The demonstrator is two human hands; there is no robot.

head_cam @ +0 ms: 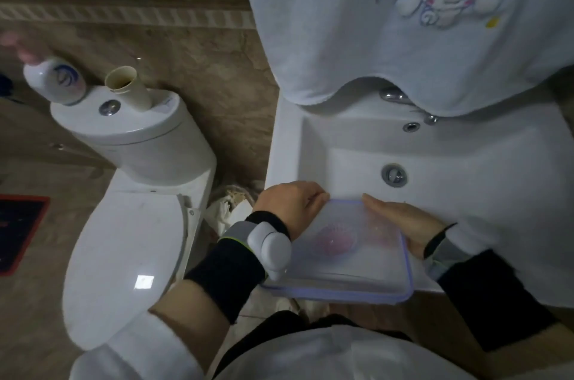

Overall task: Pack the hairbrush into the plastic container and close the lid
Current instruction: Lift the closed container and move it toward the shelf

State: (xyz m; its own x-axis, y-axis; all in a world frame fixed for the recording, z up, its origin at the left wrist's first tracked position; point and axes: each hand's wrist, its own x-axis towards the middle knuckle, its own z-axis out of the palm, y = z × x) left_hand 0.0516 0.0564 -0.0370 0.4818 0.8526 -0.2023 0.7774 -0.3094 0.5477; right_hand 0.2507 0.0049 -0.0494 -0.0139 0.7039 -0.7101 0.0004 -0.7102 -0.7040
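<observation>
A clear plastic container (348,267) with a blue-rimmed lid (407,258) on top rests on the front left edge of the white sink. A pink round hairbrush (337,238) shows blurred through the lid, inside the container. My left hand (290,207) grips the container's far left corner, fingers curled over the lid's edge. My right hand (403,216) lies flat along the lid's far right side, fingers straight and together, pressing on it.
The white sink basin (450,162) with its drain (394,174) lies behind the container. A pale blue towel (403,22) hangs over the tap. A white toilet (130,224) stands at the left, with a bottle (54,81) and a cup (127,85) on its tank.
</observation>
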